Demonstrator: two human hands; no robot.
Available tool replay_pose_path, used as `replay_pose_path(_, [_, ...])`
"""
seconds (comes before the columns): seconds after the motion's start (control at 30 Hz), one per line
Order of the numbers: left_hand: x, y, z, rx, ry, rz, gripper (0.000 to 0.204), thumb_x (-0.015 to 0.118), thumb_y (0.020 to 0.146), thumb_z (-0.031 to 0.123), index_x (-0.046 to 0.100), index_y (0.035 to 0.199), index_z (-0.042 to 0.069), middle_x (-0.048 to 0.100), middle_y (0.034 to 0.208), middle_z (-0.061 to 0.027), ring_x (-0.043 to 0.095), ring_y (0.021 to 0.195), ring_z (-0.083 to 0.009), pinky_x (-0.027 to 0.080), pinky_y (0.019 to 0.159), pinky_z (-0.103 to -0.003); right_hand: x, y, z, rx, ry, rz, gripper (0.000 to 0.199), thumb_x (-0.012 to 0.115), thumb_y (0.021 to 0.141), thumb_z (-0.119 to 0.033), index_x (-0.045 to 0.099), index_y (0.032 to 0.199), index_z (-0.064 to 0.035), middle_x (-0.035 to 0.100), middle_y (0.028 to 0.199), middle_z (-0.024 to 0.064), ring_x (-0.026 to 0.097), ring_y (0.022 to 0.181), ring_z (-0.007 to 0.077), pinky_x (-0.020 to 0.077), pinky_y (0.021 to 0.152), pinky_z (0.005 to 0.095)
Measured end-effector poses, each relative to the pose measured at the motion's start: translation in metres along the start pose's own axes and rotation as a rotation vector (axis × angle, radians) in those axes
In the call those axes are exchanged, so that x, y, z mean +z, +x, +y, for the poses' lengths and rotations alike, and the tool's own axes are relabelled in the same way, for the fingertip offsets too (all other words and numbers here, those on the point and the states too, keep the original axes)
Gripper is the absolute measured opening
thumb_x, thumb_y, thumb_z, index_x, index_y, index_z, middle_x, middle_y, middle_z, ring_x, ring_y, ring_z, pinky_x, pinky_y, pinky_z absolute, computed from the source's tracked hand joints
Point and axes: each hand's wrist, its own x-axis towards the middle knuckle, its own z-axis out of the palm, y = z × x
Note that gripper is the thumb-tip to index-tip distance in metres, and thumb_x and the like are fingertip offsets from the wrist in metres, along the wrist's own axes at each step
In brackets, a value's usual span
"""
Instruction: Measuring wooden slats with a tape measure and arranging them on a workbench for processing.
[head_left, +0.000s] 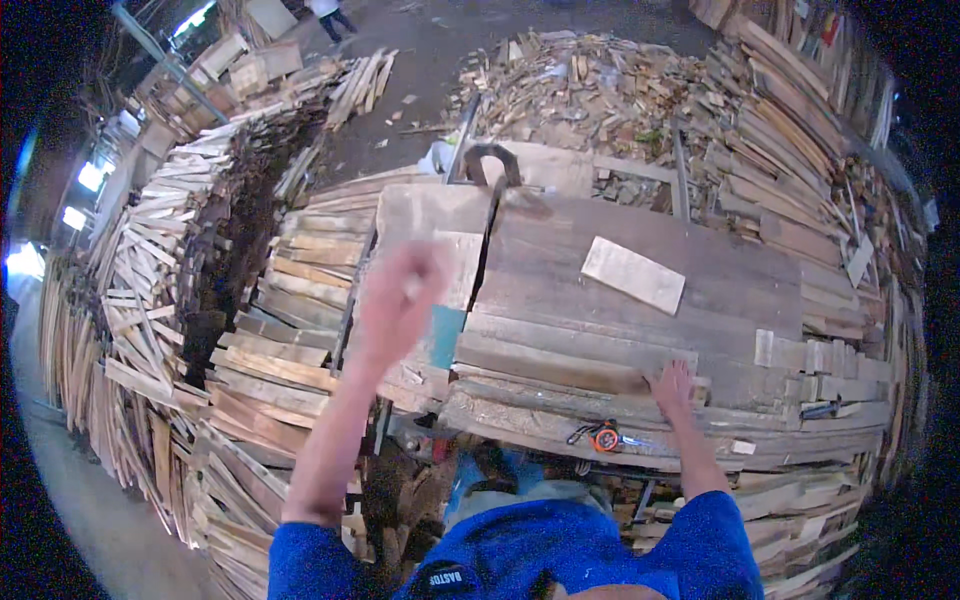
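Note:
My left hand [398, 300] is raised over the left part of a stack of long grey planks [620, 300]; it is motion-blurred, and I cannot tell whether it holds anything. My right hand [672, 385] rests palm down, fingers spread, on the near edge of a plank in that stack. A short pale board [633, 273] lies loose on top of the planks. An orange tape measure [604, 437] sits on the lowest plank just in front of my right hand. A teal patch [447, 335] shows beside my left hand.
Heaps of stacked boards stand at the left [270, 330] and right [800, 150]. A pile of offcuts [590, 90] lies behind. A dark metal hook [492, 160] and rails stand at the far end. A person's legs [330, 15] show at the top.

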Motion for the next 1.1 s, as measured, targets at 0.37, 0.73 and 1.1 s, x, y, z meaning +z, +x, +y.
replay_pose_path(0.37, [0.013,-0.267,-0.13,-0.427,0.513,-0.398,0.036,0.066,0.096,0.039,0.071,0.112,0.008,0.071,0.091,-0.0171,0.07,0.077,-0.0353,0.055,0.074,-0.046,-0.041,-0.146,0.056,-0.094,-0.088,-0.327,0.052,0.057,0.091,-0.052,0.068,0.122,-0.0114,0.068,0.105,0.0213,0.067,0.094,0.04,0.0533,0.081,0.0535])
replay_pose_path(0.73, [0.054,-0.262,-0.125,-0.972,0.743,0.055,0.047,0.064,0.094,0.055,0.074,0.105,0.01,0.074,0.095,-0.0177,0.071,0.088,-0.0389,0.054,0.077,-0.048,-0.014,-0.178,0.024,0.323,0.591,-0.205,0.047,0.049,0.106,-0.035,0.058,0.137,-0.0019,0.056,0.139,0.0274,0.052,0.129,0.0442,0.0386,0.113,0.0497])
replay_pose_path(1.1, [0.055,-0.267,-0.136,-0.917,0.692,0.161,0.045,0.062,0.095,0.05,0.07,0.106,0.007,0.074,0.097,-0.0177,0.071,0.089,-0.0397,0.053,0.078,-0.051,-0.554,0.239,-0.424,-1.218,1.465,0.768,0.046,0.057,0.107,-0.034,0.057,0.137,0.0012,0.07,0.122,0.0133,0.07,0.106,0.0213,0.0559,0.091,0.0346])
